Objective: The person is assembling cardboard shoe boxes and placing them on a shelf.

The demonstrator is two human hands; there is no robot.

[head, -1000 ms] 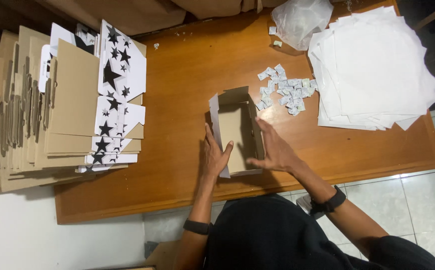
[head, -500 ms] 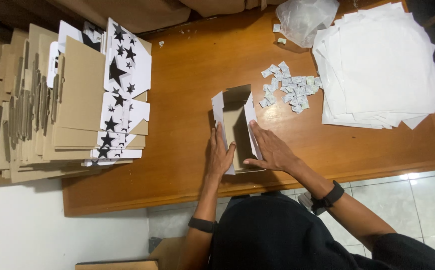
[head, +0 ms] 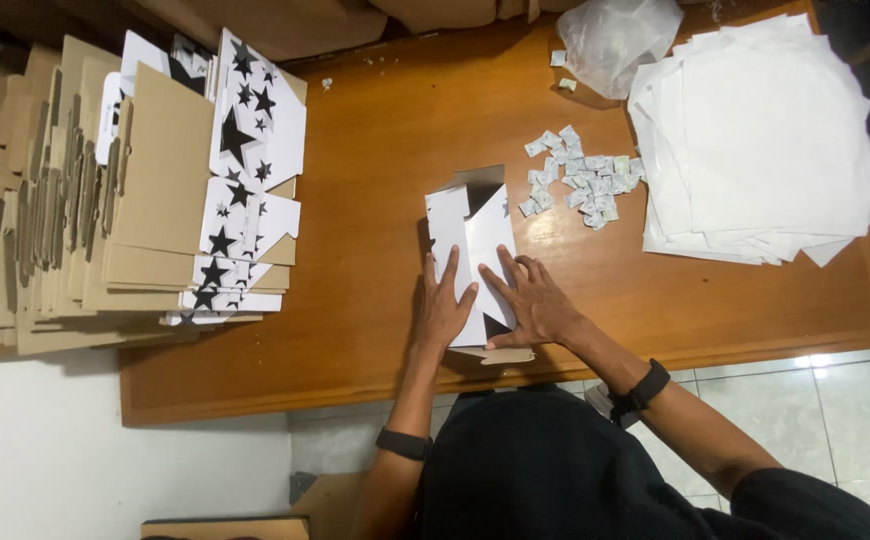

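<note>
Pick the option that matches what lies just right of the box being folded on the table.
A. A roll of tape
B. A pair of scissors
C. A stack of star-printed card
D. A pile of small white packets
D: a loose pile of small white packets lies just right of the white box, which both hands press flat.

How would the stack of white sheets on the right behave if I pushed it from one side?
The stack of white sheets is already fanned and uneven, so it would probably slide apart. The sheets look thin, likely floppy when lifted. The wooden table looks smooth, so bottom sheets may slip.
</note>
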